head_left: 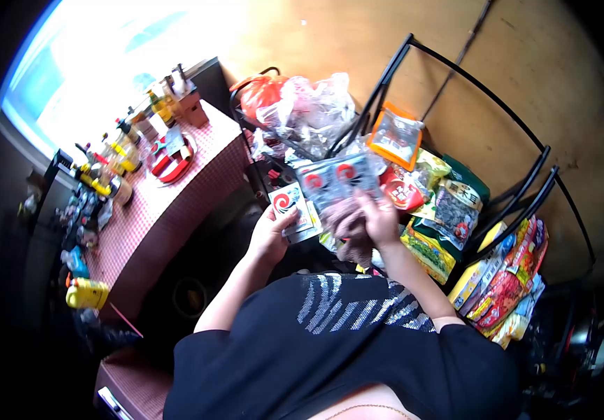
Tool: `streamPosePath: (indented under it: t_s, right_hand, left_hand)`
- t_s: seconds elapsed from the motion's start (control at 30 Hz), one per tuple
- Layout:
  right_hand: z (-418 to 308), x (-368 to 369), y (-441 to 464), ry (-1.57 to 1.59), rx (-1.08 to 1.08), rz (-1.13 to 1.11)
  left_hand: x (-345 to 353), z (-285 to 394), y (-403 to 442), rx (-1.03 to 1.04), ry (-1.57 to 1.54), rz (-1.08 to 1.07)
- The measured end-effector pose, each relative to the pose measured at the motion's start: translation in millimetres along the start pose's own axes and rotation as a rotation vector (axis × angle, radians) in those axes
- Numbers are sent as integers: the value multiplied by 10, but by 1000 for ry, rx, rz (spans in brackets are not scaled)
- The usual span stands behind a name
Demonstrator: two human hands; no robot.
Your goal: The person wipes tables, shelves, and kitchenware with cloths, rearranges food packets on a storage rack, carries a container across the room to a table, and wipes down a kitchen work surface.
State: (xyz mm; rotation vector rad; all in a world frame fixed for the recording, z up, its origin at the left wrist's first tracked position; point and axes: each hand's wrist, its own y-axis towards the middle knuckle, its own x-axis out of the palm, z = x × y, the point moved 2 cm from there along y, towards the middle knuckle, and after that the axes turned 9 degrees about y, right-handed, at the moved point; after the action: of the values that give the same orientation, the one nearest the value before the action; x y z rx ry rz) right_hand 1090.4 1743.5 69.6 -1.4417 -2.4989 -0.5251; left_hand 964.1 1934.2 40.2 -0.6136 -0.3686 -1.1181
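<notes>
Black shirt point(358, 350) fabric lies closest; past it, the left hand point(268, 238) pinches white packets point(290, 203), and the right hand point(382, 222) grips mauve cloth point(344, 218) and silvery packets point(328, 178). Beyond that hand, a clear-fronted bag point(456, 210) shows dark contents; leftward, bottles point(127, 155) stand on a checked tablecloth point(212, 143) by a bright window point(106, 63).

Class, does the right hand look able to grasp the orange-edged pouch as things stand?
Probably not without letting go: the right hand seems full, with packets and cloth, though the pouch looks largely uncovered.
</notes>
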Motion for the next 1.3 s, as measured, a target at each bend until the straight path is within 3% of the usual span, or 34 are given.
streamPosePath:
  t_s: [0.07,0.13,0.17,0.23,0.3,0.37,0.4,0.43,0.57,0.7,0.73,0.77,0.9,0.93,1.0,1.1,1.23,1.3]
  right_hand:
    - [-137,-215,20,132,118,25]
    - [-578,-24,-70,438,547,-6]
    - [-808,126,-225,690,723,-166]
    - [-748,366,-206,633,865,-9]
    - [-126,-78,-171,454,739,-304]
    - [16,30,-236,81,403,-211]
    - [13,123,-348,-39,224,-41]
    - [7,98,-377,-340,41,-57]
    - [-349,389,-430,-1006,-498,-80]
    - [-205,729,-438,-1449,-379,-329]
    - [-112,796,-415,-1495,-353,-385]
    - [-53,897,-372,-1484,-368,-478]
    - [270,1295,-165,-1166,-317,-554]
    - [290,1423,-91,-1052,-260,-557]
    - [339,1696,72,-861,-194,-543]
    - [658,1949,343,-889,-223,-513]
    - [1124,2355,605,-888,-159,-554]
    - [1294,2579,664,-812,-70,-591]
  left_hand:
    - [-142,-69,-82,-9,-29,100]
    - [-249,-200,-111,10,-11,185]
    - [-244,-258,-129,12,9,201]
    - [-99,-317,-193,23,45,168]
    - [79,-352,-207,42,-41,75]
    - [188,-385,-114,46,-255,-44]
    - [231,-402,-130,109,-132,-53]
    - [282,-341,-168,63,-104,-45]
    - [368,-324,-151,-16,-323,-110]
    - [260,-271,-10,-56,-419,-299]
    - [182,-253,25,-19,-291,-204]
    - [83,-229,78,20,-161,-107]
    - [-520,-23,354,-55,-352,-62]
    - [-767,35,486,-53,-399,18]
    - [-1219,426,631,165,-372,146]
    - [-2314,1086,832,437,-185,273]
    - [-3996,1862,1084,636,57,639]
    - [-4555,2195,1164,524,-11,715]
